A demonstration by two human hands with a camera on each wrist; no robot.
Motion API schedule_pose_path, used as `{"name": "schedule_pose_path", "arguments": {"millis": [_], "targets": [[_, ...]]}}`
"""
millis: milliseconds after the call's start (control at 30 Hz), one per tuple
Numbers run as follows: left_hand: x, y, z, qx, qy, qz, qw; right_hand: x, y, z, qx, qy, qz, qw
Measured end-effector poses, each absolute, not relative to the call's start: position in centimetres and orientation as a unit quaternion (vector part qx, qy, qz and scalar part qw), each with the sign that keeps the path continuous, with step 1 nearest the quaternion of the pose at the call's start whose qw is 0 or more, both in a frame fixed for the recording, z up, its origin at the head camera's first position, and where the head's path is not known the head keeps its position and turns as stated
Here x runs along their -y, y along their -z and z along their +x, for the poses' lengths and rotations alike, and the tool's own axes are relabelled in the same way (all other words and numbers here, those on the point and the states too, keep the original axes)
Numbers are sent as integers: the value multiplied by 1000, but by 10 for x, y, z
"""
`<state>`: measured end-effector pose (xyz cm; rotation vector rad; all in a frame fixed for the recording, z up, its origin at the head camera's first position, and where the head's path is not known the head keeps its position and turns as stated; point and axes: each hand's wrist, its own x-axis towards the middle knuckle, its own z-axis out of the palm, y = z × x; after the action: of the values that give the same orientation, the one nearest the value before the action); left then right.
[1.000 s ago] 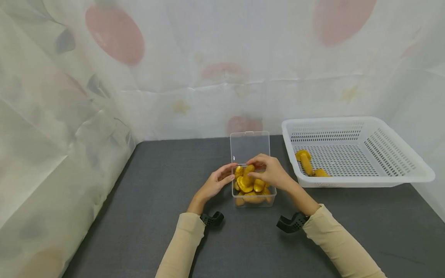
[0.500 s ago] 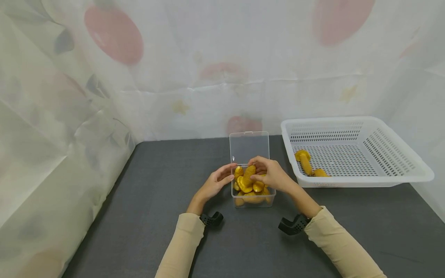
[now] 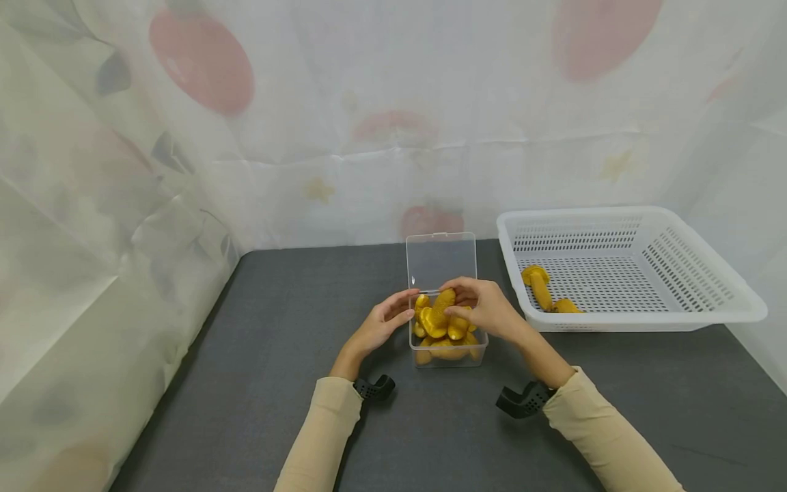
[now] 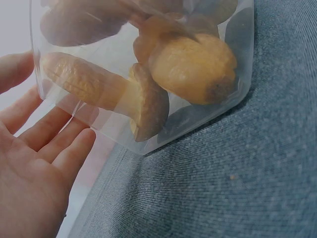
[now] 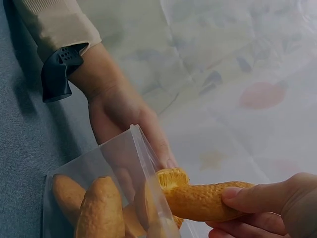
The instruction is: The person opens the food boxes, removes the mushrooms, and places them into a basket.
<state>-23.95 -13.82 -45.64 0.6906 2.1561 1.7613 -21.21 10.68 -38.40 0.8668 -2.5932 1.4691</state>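
Observation:
My right hand pinches the stem of a yellow-brown mushroom between thumb and fingers. Its gilled cap points toward a clear plastic box, and the mushroom lies over the pile inside. Several more mushrooms fill the box, seen through its wall in the left wrist view. The box's hinged lid stands raised at the back. Against the left wall of the box rests my left hand, fingers extended and fingertips at the plastic.
At the back right stands a white perforated basket. Two mushrooms lie in its left front corner, one long mushroom and one partly hidden by the rim. A dark grey cloth covers the table; a printed curtain hangs behind.
The right hand has shifted slightly right, and the pinched mushroom's stem has tilted a little to the right with it. The left hand and the box stay in place.

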Motion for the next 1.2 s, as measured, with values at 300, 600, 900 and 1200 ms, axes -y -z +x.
{"name": "schedule_pose_path", "arguments": {"millis": [300,600,900,1200], "targets": [[138,456,-240,-744,-608,243,134,-109,382,-211,829,-485,276,35],[138,458,-240,-745,-607,248,122,-117,380,-210,812,-524,248,70],[138,457,-239,-748,-607,242,116,-132,376,-210,805,-537,238,83],[134,453,-238,-756,-606,218,116,-154,371,-208,784,-570,221,108]]}}
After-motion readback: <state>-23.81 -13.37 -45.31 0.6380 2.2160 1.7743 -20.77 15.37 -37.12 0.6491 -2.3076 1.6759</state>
